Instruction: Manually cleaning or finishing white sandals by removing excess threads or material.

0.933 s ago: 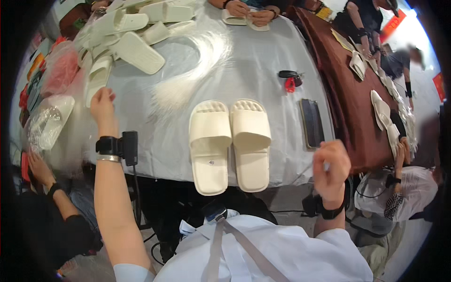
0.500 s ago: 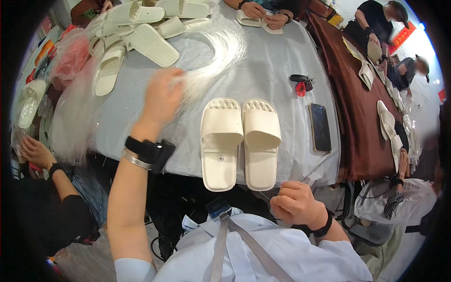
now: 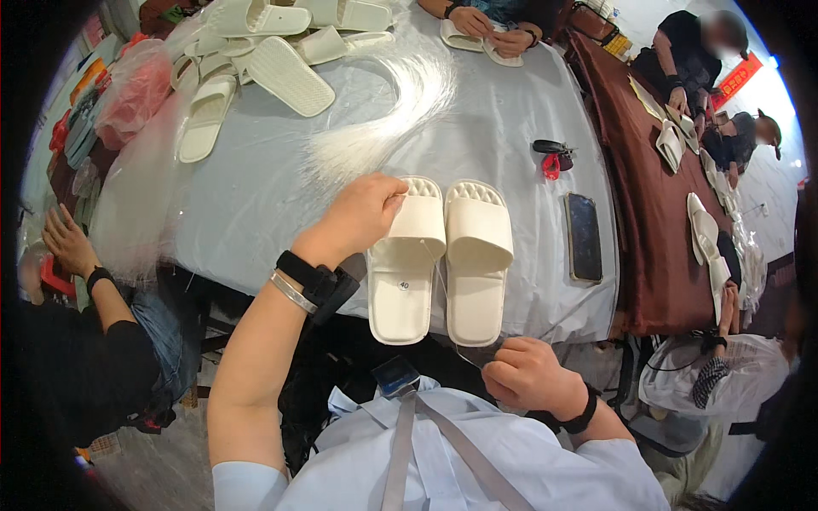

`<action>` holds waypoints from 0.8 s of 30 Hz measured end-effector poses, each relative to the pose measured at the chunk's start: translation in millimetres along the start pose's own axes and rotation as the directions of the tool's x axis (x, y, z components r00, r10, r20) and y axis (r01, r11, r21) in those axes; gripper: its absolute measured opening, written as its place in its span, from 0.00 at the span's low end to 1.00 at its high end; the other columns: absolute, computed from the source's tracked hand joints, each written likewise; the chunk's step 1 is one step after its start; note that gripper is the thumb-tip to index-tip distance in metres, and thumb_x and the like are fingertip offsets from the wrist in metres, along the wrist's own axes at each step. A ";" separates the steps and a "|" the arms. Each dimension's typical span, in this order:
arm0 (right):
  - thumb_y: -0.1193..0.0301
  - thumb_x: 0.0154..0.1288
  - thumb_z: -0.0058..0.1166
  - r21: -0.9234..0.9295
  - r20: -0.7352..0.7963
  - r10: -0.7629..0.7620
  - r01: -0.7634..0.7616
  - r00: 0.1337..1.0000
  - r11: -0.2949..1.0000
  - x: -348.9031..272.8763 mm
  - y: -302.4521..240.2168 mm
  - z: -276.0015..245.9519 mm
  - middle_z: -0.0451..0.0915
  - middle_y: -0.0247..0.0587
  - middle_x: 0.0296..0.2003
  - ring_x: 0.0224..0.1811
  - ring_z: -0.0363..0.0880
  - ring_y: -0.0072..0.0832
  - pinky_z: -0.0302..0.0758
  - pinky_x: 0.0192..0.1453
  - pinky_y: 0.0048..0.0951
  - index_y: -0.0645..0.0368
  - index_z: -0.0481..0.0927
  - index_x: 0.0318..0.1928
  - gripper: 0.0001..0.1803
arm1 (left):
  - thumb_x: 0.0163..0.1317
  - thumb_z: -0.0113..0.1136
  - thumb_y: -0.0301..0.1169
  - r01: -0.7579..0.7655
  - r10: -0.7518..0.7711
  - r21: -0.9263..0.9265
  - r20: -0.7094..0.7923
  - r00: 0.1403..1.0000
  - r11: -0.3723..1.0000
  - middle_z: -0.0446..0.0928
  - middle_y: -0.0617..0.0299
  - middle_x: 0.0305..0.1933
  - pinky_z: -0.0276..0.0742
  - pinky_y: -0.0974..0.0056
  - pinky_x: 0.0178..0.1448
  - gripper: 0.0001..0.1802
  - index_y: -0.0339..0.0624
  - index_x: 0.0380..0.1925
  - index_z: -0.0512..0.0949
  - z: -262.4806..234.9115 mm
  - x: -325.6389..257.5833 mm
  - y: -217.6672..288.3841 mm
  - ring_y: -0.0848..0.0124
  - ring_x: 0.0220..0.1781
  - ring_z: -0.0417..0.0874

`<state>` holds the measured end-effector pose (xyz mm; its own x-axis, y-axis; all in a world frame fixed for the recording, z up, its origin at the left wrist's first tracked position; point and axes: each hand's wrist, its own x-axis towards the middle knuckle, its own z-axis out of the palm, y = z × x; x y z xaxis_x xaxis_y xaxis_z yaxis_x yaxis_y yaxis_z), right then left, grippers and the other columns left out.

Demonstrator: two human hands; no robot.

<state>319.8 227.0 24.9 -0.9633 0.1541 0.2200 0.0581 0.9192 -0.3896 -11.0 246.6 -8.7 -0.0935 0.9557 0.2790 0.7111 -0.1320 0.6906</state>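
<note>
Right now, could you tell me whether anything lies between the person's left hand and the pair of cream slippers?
Nothing visible does. The left hand already rests at the toe edge of the left slipper; the bundle of white fibres lies beyond it, not between.

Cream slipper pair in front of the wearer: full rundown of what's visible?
The cream slipper pair lies side by side, touching, soles down, on the grey-covered table near its front edge, heels toward the person. Each is an open-toe slide with a wide ribbed strap and a smooth footbed; it looks like moulded foam or rubber. The left slipper carries a small round sticker at the heel. The left hand rests at its strap. A thin clear strand runs from there across the footbed to the right hand.
</note>
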 end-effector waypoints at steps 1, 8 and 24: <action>0.74 0.47 0.62 -0.002 -0.009 0.014 -0.014 1.000 1.000 3.3 1.6 4.6 0.69 0.34 0.19 0.23 0.72 0.33 0.70 0.26 0.33 0.56 0.72 0.24 0.10 | 0.63 0.54 0.28 0.000 0.000 0.002 -0.001 1.000 1.000 0.80 0.44 0.41 0.76 0.56 0.48 0.13 0.32 0.44 0.79 -0.1 -0.5 0.5 0.51 0.43 0.81; 0.72 0.48 0.61 -0.014 0.025 0.050 -0.050 0.998 0.999 8.0 1.8 11.5 0.70 0.35 0.19 0.23 0.73 0.35 0.71 0.26 0.35 0.55 0.71 0.23 0.10 | 0.64 0.54 0.29 0.010 -0.010 -0.008 -0.004 1.000 1.000 0.79 0.45 0.40 0.76 0.57 0.48 0.14 0.32 0.44 0.79 -1.4 -3.0 2.6 0.53 0.42 0.81; 0.71 0.54 0.59 -0.283 -0.164 0.163 -0.205 0.973 0.937 89.9 43.5 29.0 0.76 0.40 0.18 0.22 0.78 0.39 0.74 0.25 0.40 0.56 0.72 0.21 0.10 | 0.61 0.57 0.28 0.215 -0.233 -0.123 -0.157 0.960 0.969 0.79 0.46 0.45 0.78 0.58 0.44 0.17 0.30 0.49 0.76 -5.0 3.1 -8.8 0.57 0.38 0.83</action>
<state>228.1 270.4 1.9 -0.8848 0.3593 0.2967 0.3258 0.9322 -0.1574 -21.1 249.4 -10.5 -0.3651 0.9065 0.2119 0.5833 0.0454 0.8110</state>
